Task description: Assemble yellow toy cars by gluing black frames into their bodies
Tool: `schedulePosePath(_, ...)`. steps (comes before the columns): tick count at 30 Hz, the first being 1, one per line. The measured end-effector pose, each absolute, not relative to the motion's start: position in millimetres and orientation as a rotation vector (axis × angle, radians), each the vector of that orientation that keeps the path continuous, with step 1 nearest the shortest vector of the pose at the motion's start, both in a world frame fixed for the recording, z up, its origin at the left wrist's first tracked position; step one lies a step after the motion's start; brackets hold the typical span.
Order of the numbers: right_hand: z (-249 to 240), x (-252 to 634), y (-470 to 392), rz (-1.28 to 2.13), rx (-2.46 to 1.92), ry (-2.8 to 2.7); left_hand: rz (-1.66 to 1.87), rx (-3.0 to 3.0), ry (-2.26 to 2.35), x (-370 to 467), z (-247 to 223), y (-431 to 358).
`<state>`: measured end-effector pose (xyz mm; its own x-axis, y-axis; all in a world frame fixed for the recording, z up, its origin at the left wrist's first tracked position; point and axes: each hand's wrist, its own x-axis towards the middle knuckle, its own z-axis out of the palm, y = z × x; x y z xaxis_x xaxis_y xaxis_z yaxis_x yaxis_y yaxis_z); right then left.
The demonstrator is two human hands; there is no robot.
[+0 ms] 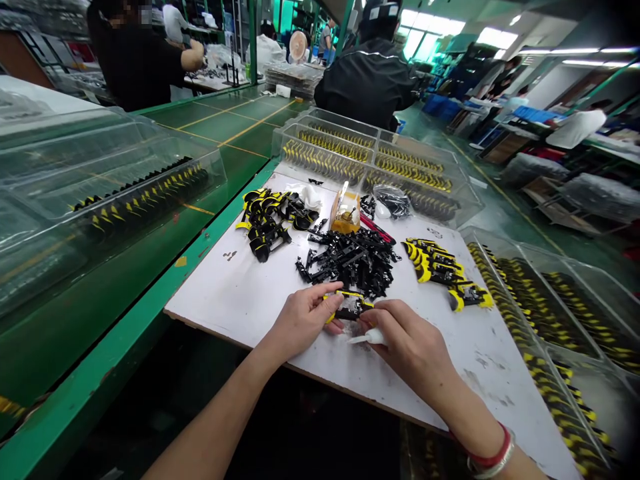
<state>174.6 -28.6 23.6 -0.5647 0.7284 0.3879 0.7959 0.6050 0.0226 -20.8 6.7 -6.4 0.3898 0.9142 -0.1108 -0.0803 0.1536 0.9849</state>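
Between my hands, over the white board, is a yellow-and-black part (351, 305). My left hand (306, 316) pinches its left end between thumb and fingers. My right hand (411, 341) is closed around a small white bottle (374, 337) with a thin nozzle pointing left, and its fingertips are at the part's right end. Just beyond lies a heap of small black pieces (357, 260). Yellow-and-black parts (270, 217) are piled at the back left, and a row of similar parts (435, 263) lies to the right.
The white board (215, 293) also carries an amber container (346, 217), a red tool (377, 230) and a plastic bag (393, 201). Clear trays (373, 157) of parts stand behind, right and left. A green conveyor (200, 133) runs at the left. People sit beyond.
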Motion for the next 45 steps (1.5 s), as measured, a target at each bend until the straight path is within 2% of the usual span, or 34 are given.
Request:
schedulePosePath(10,18.4,173.4,-29.9,-0.326,-1.206,-2.441,0.796,1.163,0.875,-23.9,-4.1,4.7)
schedulePosePath(19,14.9,179.2,-31.1,-0.117,-1.176,-2.367,0.782,1.115,0.864,-23.8,0.2,5.9)
schedulePosePath(31,4.7,175.1,-34.3,-0.317,-1.173,-2.361,0.765,1.146,0.846,-25.1,-0.8,7.6)
schedulePosePath(38,10.1,174.9,-32.0,-0.04,-1.244,-2.284,0.783,1.137,0.859,-24.7,1.1,6.8)
schedulePosePath(45,7.7,179.7,-30.9,-0.294,-1.101,-2.362,0.723,1.171,0.829,-25.8,0.5,7.2)
